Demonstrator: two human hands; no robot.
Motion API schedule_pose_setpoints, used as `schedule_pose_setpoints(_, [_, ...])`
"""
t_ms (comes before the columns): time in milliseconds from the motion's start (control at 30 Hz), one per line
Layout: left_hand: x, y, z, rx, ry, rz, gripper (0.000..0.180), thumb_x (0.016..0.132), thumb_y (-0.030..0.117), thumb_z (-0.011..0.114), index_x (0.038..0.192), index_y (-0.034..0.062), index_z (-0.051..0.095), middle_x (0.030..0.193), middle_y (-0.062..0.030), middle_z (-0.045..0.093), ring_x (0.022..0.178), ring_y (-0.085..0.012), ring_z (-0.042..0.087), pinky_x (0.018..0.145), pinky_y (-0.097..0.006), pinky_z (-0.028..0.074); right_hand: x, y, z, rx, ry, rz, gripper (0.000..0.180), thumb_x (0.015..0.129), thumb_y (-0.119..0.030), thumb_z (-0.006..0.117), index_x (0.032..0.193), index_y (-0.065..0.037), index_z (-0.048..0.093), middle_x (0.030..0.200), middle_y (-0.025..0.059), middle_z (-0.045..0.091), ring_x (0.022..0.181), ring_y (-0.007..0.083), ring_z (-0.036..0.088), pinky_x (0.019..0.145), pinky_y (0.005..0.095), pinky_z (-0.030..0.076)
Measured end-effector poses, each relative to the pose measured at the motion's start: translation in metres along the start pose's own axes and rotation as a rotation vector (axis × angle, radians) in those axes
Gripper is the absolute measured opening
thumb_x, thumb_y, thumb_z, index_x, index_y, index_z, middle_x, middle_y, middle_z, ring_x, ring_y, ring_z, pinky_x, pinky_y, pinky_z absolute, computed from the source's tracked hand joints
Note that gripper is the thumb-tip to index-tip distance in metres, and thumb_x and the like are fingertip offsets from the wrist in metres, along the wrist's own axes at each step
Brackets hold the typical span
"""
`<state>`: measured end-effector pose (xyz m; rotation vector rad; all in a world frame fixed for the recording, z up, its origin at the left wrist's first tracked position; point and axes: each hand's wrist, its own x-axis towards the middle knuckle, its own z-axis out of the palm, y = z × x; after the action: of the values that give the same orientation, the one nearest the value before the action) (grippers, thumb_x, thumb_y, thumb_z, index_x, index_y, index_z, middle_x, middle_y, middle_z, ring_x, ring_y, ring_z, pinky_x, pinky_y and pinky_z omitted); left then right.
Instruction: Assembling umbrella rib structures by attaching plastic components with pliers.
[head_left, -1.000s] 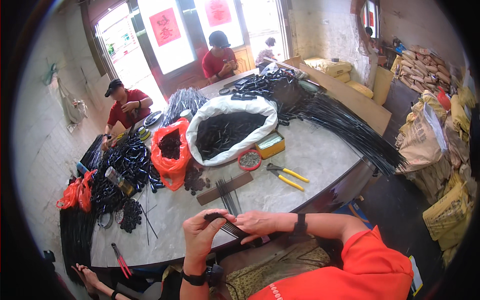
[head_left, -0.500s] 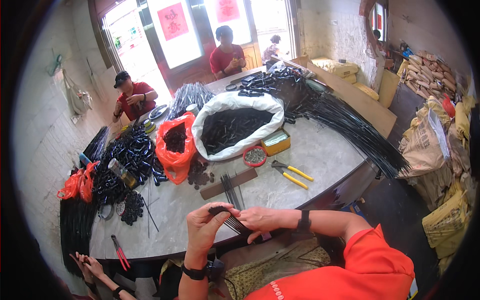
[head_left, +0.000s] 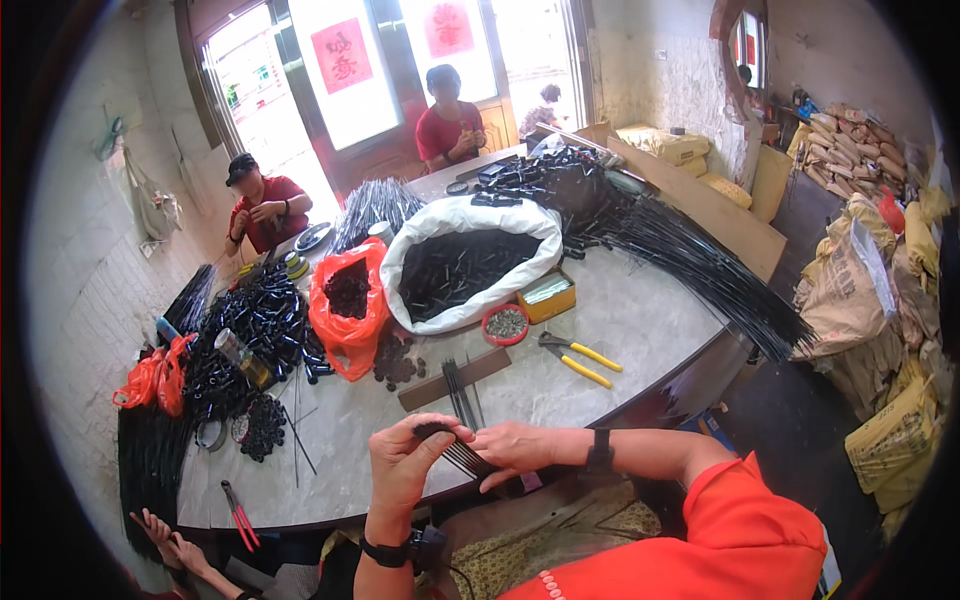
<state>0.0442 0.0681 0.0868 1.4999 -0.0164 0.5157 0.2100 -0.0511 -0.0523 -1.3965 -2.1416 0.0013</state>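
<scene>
Close in front of me, at the near edge of the table, I hold a bundle of thin black rods [head_left: 464,459]. My left hand [head_left: 402,468] closes round the bundle's dark end, thumb pressed on top. From the right, my right hand [head_left: 516,449] grips the rods farther along, its thumb below them; part of its fingers is hidden. More thin black rods [head_left: 457,388] lie just beyond my hands across a brown strip [head_left: 425,392]. Pliers with yellow handles [head_left: 583,362] rest to the right of that strip.
On the grey table [head_left: 560,400] stand a white sack of black parts [head_left: 470,325], a red bag [head_left: 345,345], a red dish [head_left: 505,325] and a yellow tin [head_left: 552,300]. Red-handled pliers [head_left: 240,518] lie left. Co-workers sit at the far side [head_left: 450,130]; another person's hands [head_left: 172,545] show lower left.
The whole view has shifted slightly. My hands keep their hold on the rods with hardly any movement. The other person's hands at the lower left have moved a little.
</scene>
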Motion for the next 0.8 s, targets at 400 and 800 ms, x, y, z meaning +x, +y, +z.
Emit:
schedule_pose_setpoints(400, [-0.006,0.005,0.004,0.022,-0.022,-0.002,0.013,0.090,-0.002,0.065,0.103,-0.0056,0.069,0.092,-0.0146,0.073,0.088,-0.0258,0.072,0.083,-0.038,0.058,0.000,-0.005,0.001,0.023,0.040,0.036,0.042,0.091,-0.045,0.067,0.091,-0.005,0.055,0.092,0.0124,0.056,0.089,0.0320,0.059,0.074,0.0422,0.051])
schedule_pose_setpoints(800, [-0.005,0.009,0.004,0.150,-0.043,-0.066,0.015,0.092,-0.006,0.062,0.105,-0.0062,0.069,0.096,-0.0145,0.073,0.092,-0.0206,0.070,0.086,-0.032,0.055,0.007,-0.013,-0.011,-0.011,0.081,0.052,0.045,0.090,-0.042,0.069,0.098,0.000,0.057,0.098,0.0162,0.059,0.086,0.0342,0.061,0.074,0.0427,0.052])
